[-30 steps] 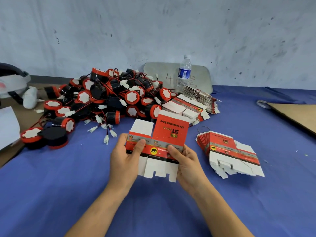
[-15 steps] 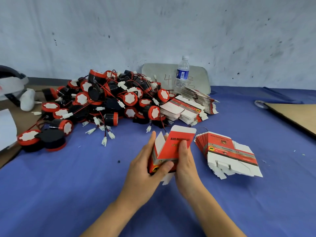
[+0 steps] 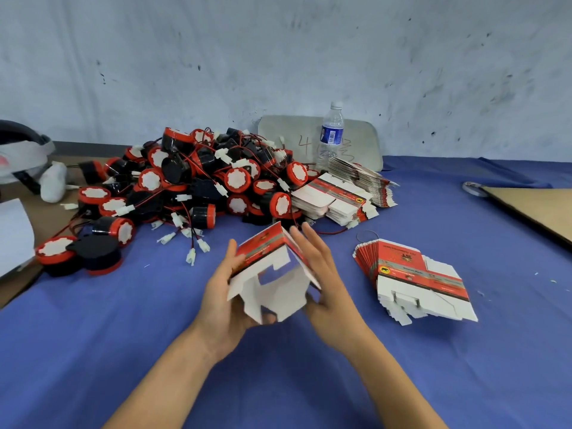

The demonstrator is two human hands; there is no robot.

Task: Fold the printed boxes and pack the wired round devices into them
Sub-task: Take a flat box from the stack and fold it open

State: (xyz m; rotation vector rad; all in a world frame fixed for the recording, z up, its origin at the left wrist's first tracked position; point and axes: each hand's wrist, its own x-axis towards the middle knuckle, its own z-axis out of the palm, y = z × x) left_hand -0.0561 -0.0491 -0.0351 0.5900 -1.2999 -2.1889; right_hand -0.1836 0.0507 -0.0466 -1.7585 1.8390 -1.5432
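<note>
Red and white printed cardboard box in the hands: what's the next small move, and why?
Probably fold the white bottom flaps inward to close the base. The red and white printed cardboard box is opened up, the left hand grips it, the right hand lies flat against its side, and the flaps splay open.

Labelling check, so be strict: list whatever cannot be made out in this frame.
All in the head view:
1. Lettering on the held box: motion-blurred.
2. Fingers of the left hand: mostly behind the box flaps.
3. Writing on the grey board: partly behind the water bottle.
4. White object at left: cut by the frame edge.
</note>
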